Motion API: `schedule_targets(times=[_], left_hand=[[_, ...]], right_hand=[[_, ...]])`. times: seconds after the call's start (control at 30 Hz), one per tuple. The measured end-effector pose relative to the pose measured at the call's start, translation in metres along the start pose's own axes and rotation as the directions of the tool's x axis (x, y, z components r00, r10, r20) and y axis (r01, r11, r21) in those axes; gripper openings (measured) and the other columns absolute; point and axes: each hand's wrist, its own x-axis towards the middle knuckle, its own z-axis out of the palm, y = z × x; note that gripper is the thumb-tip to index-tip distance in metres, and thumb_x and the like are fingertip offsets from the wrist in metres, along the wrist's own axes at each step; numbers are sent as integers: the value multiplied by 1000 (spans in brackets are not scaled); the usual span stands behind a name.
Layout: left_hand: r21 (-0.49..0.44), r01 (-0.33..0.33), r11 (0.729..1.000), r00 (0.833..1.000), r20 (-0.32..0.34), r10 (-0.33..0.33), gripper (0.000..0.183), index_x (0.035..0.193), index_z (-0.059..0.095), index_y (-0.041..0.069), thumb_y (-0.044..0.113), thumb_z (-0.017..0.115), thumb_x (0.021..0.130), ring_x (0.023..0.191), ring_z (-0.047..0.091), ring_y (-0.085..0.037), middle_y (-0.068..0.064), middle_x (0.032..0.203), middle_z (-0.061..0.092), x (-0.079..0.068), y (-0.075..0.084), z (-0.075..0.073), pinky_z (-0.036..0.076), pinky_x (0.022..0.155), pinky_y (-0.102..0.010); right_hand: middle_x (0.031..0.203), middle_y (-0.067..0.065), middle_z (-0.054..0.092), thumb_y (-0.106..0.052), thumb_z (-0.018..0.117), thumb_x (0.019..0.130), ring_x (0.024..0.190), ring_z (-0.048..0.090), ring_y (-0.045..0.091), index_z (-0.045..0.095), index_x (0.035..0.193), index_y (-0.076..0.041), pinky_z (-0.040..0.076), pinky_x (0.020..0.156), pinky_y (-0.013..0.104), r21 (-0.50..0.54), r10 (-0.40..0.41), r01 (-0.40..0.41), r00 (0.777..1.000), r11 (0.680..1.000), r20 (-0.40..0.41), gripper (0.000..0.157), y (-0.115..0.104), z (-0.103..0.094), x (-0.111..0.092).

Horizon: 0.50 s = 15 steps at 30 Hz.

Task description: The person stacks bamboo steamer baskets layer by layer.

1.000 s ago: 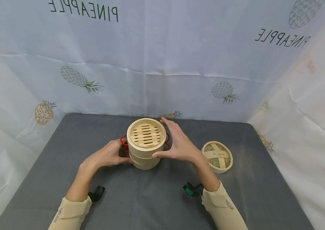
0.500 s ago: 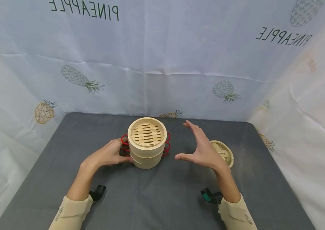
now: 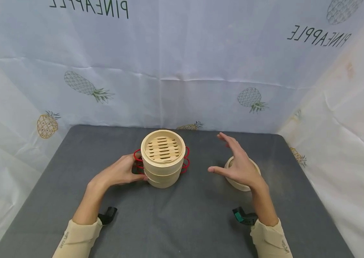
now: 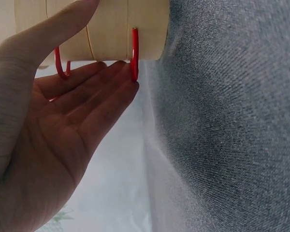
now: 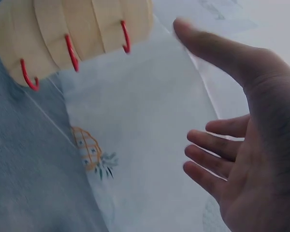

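Observation:
A stack of round bamboo steamer baskets (image 3: 163, 161), with slats showing in the top one and red handles on both sides, stands upright on the table. My left hand (image 3: 120, 170) rests at its left side, thumb against the front wall. In the left wrist view that hand (image 4: 63, 130) has its fingers stretched out behind the red handles, tips partly hidden. My right hand (image 3: 239, 166) hangs apart from the stack with thumb and fingers spread, holding nothing. Beneath and behind it lies the woven bamboo lid (image 3: 240, 186), mostly covered from view.
The dark grey cloth-covered table (image 3: 169, 225) ends at a white curtain (image 3: 182, 53) printed with pineapples, which also hangs at the sides. Black wrist devices (image 3: 108, 215) show at both sleeves.
My right hand has let go of the steamer stack and moved right, over the lid. The left hand stays at the stack's left side. The stack has not moved on the table.

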Motion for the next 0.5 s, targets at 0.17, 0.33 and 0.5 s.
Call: schedule_targets(times=[0.17, 0.33, 0.5], left_hand=[[-6, 0, 1000, 1000, 1, 0, 57, 133, 64, 9, 24, 95, 86, 107, 78, -19, -5, 121, 78, 1, 1, 0, 66, 93, -40], [-3, 0, 1000, 1000, -8, 0, 54, 129, 65, 9, 22, 95, 86, 107, 79, -20, -5, 120, 79, 0, 1, 0, 66, 94, -42], [5, 2, 1000, 1000, -9, -2, 54, 129, 65, 8, 24, 95, 86, 108, 79, -22, -6, 121, 79, 1, 1, 1, 65, 95, -44]], right_hand=[[170, 13, 45, -17, 89, 90, 154, 45, 39, 32, 171, -18, 41, 121, 66, 11, -2, 2, 1000, 1000, 0, 99, 15, -15, -6], [168, 17, 45, -12, 84, 95, 149, 48, 44, 37, 168, -13, 42, 117, 69, 14, 1, -2, 1000, 1000, 21, 88, 29, -28, -11], [166, 15, 47, -12, 84, 96, 149, 47, 40, 41, 167, -18, 42, 117, 64, -1, 25, -25, 998, 1000, 60, 83, 46, -43, -18]])
